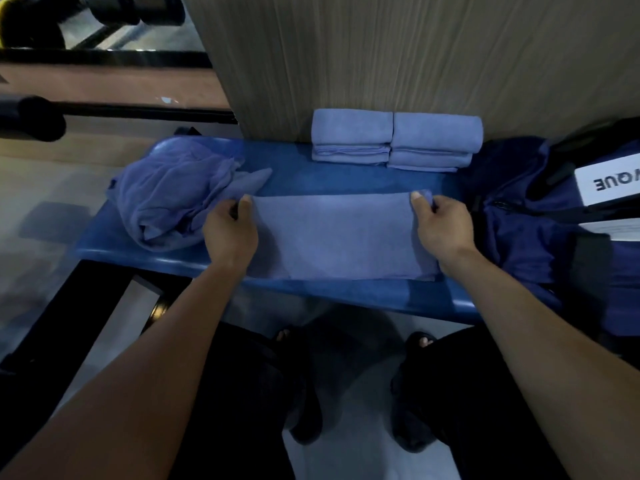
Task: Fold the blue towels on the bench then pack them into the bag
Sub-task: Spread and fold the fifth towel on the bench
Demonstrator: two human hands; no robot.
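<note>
Mid-fold: towel [332, 233] lies lengthwise between our hands.
We pinch its far corners, left hand [230, 230], right hand [441, 226].

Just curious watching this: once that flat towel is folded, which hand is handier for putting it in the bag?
Probably the right hand: it holds the towel end nearest the navy bag, on the right.

We are seeing the table [294, 174] running across mid-frame, with a flat towel [332, 233] lying at its centre. An unfolded heap [166, 199] is sitting to its left, the bag [526, 216] at the right edge, and folded stacks [394, 140] resting behind it against the wall [381, 53]. Our left hand [230, 230] and right hand [440, 230] are pinching the flat towel's upper corners.
</note>
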